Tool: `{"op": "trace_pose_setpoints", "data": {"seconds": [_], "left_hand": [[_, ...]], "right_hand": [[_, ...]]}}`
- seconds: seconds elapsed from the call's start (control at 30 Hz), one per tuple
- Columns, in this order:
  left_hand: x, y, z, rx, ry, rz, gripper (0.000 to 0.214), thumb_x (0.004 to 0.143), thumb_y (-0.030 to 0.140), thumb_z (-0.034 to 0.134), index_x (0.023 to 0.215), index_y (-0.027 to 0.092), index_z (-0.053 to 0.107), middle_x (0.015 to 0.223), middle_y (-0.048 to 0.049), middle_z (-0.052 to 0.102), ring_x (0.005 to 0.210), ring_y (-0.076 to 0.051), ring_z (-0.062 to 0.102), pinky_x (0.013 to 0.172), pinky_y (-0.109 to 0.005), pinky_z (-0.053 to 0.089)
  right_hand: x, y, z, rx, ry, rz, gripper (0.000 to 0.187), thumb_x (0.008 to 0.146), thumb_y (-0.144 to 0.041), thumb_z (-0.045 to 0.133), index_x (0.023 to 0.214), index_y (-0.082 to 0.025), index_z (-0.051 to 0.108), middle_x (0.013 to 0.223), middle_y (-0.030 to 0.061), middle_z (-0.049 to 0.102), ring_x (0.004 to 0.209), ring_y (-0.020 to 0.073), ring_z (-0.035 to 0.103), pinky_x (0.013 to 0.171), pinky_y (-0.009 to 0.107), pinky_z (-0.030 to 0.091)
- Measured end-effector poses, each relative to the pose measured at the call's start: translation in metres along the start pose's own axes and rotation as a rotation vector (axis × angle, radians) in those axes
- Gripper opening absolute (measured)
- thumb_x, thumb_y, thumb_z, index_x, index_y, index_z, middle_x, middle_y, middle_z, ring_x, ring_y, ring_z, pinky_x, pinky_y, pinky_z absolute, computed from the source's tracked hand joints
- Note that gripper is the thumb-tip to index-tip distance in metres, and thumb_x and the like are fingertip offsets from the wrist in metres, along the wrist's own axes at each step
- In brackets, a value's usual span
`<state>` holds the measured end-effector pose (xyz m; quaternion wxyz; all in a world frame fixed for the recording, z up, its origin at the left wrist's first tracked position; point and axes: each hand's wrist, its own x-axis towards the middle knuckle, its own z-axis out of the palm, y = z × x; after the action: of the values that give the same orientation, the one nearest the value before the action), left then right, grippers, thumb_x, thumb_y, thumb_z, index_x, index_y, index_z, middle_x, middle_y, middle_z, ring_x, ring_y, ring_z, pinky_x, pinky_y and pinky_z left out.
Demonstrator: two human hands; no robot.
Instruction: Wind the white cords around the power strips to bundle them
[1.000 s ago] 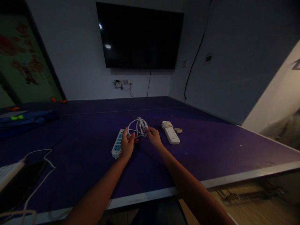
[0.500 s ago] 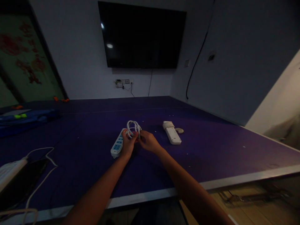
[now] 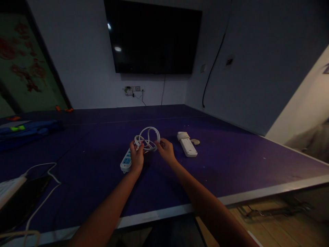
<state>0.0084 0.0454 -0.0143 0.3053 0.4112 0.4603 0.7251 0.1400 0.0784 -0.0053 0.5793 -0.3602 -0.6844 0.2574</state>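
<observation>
Together, the left hand [image 3: 137, 157] and right hand [image 3: 166, 150] pinch a white cord [image 3: 148, 139], at the left's one o'clock and the right's ten. Coiling looks partway: loops gathered, uneven, no tie visible. At the left's eight lies a blue-socketed strip [image 3: 126, 162]; at the right's three, a cord-wrapped strip [image 3: 189, 150].

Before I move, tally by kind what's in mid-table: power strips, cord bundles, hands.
Power strips: 2 (blue-socket strip, plain white strip)
Cord bundles: 2 (loose coil between the hands, wrapped cord around the plain white strip)
Hands: 2 (left hand, right hand)
Total: 6
</observation>
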Motion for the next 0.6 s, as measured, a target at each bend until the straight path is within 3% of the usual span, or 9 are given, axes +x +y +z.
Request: {"op": "trace_pose_setpoints", "data": {"seconds": [0.2, 0.37, 0.47, 0.6], "left_hand": [[0.001, 0.005, 0.0, -0.054, -0.005, 0.029, 0.047, 0.08, 0.037, 0.053, 0.122, 0.022, 0.037, 0.123, -0.0118, 0.054, 0.089, -0.02, 0.066, 0.076, -0.033, 0.053], [-0.001, 0.006, -0.001, 0.019, -0.029, 0.089, 0.049, 0.08, 0.044, 0.054, 0.122, 0.021, 0.04, 0.119, -0.0113, 0.056, 0.082, -0.017, 0.066, 0.075, -0.032, 0.053], [-0.003, 0.006, -0.002, 0.069, -0.05, 0.11, 0.05, 0.077, 0.047, 0.057, 0.118, 0.019, 0.046, 0.114, -0.0109, 0.059, 0.081, -0.017, 0.064, 0.074, -0.032, 0.052], [-0.003, 0.005, -0.001, 0.179, -0.094, 0.13, 0.055, 0.076, 0.048, 0.058, 0.122, 0.019, 0.046, 0.115, -0.0116, 0.058, 0.082, -0.017, 0.062, 0.073, -0.031, 0.051]], "right_hand": [[0.009, 0.022, 0.0, 0.233, 0.195, 0.245, 0.031, 0.077, -0.048, 0.05, 0.076, -0.018, 0.057, 0.063, 0.001, 0.06, 0.048, 0.0114, 0.049, 0.047, 0.023, 0.041], [0.015, 0.047, 0.001, 0.443, 0.258, 0.466, 0.025, 0.072, -0.042, 0.056, 0.069, -0.017, 0.054, 0.06, 0.0024, 0.063, 0.043, 0.0099, 0.048, 0.042, 0.022, 0.04], [0.019, 0.061, -0.001, 0.475, 0.269, 0.525, 0.023, 0.071, -0.039, 0.059, 0.067, -0.018, 0.051, 0.054, 0.0014, 0.06, 0.039, 0.0093, 0.047, 0.039, 0.022, 0.04], [0.024, 0.074, -0.008, 0.467, 0.307, 0.531, 0.027, 0.069, -0.031, 0.063, 0.089, -0.016, 0.055, 0.051, -0.0031, 0.056, 0.039, 0.0106, 0.049, 0.039, 0.023, 0.045]]}}
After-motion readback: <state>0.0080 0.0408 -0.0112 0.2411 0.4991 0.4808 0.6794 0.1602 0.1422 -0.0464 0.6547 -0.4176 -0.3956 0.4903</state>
